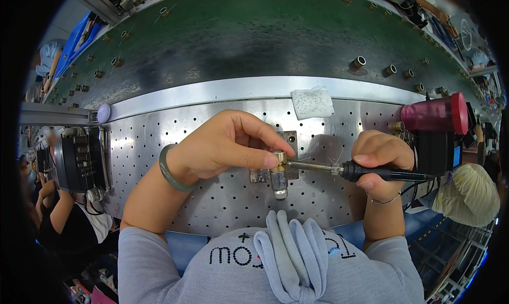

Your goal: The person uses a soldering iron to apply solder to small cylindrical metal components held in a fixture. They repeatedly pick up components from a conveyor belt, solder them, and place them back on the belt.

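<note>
My right hand grips the black handle of a soldering iron, whose metal shaft points left. The iron's tip meets, or nearly meets, a small brass ring-shaped part. That part is pinched between the thumb and fingers of my left hand, and some of it is hidden by them. It sits at the top of a short metal post with a rounded end. Under the post lies a worn dark metal fixture plate, partly covered by my left fingers. I cannot tell whether any wire lies at the tip.
The perforated metal worktop lies under my hands, with a white cloth pad at its far edge. Beyond runs a green belt carrying several brass rings. A pink container stands right, a black device left. Other people sit nearby.
</note>
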The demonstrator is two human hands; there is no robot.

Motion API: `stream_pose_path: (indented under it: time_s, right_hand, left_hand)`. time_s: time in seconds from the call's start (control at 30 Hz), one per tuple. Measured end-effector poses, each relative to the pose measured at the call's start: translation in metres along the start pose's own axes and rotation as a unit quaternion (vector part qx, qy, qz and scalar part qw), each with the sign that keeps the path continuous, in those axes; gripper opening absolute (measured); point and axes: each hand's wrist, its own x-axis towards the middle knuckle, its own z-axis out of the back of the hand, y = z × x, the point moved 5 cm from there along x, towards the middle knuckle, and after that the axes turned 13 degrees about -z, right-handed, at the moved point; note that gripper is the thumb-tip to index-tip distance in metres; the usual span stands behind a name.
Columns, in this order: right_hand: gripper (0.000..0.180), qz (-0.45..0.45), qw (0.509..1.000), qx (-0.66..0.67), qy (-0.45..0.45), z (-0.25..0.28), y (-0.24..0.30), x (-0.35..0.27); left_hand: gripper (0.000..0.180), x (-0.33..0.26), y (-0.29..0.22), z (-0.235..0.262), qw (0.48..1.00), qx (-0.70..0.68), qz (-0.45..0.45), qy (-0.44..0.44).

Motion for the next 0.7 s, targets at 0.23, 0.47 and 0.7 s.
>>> stream_pose_path:
  time_s: [0.23, 0.47, 0.7]
  right_hand:
    - [0.022, -0.011, 1.000, -0.024, 0.007, -0.002, 0.000, 0.001]
    - [0.018, -0.012, 0.999, -0.010, -0.033, 0.013, -0.001, -0.005]
    - [0.020, -0.011, 0.999, 0.006, -0.033, 0.011, 0.001, -0.004]
  left_hand:
    - [0.030, 0.000, -0.001, -0.002, 1.000, -0.005, -0.006, -0.003]
    - [0.052, 0.006, -0.001, -0.005, 0.993, -0.087, -0.064, 0.049]
    - [0.052, 0.004, 0.002, 0.004, 0.999, -0.039, -0.026, 0.027]
